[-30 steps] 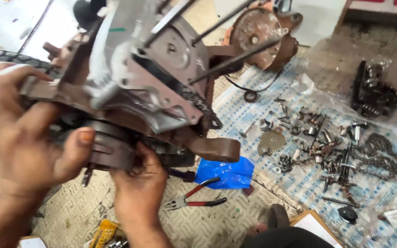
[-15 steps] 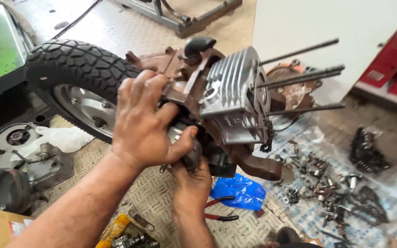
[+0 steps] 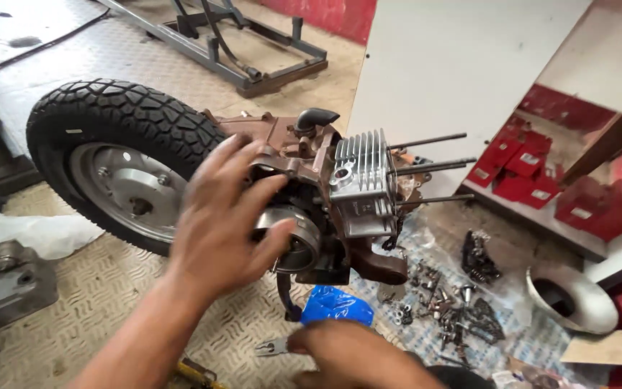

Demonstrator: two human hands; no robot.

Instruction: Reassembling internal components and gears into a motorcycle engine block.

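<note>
A scooter engine [image 3: 360, 184] with a finned grey cylinder, long studs and a brown rusty case lies on the chequered metal floor, joined to a rear wheel with a black tyre [image 3: 120, 115]. My left hand [image 3: 228, 216] is open with fingers spread, blurred, in front of the engine's round silver rotor [image 3: 298, 241]. My right hand [image 3: 354, 353] is low at the frame's bottom edge, closed over the handles of pliers [image 3: 271, 348] whose jaws stick out to the left. A blue cloth [image 3: 336, 302] lies just above that hand.
Several loose bolts and small parts [image 3: 444, 302] and a dark clump of parts [image 3: 478, 256] lie on a sheet at the right. Also in view are a metal cone [image 3: 570, 299], red boxes [image 3: 520, 162] on a shelf, a steel stand [image 3: 253, 54], a white bag [image 3: 34, 234] and a grey casing [image 3: 8, 284].
Both hands have let go of the engine, which now rests on the floor. My left hand has opened and pulled back; my right hand has dropped to the pliers. The view has drawn back.
</note>
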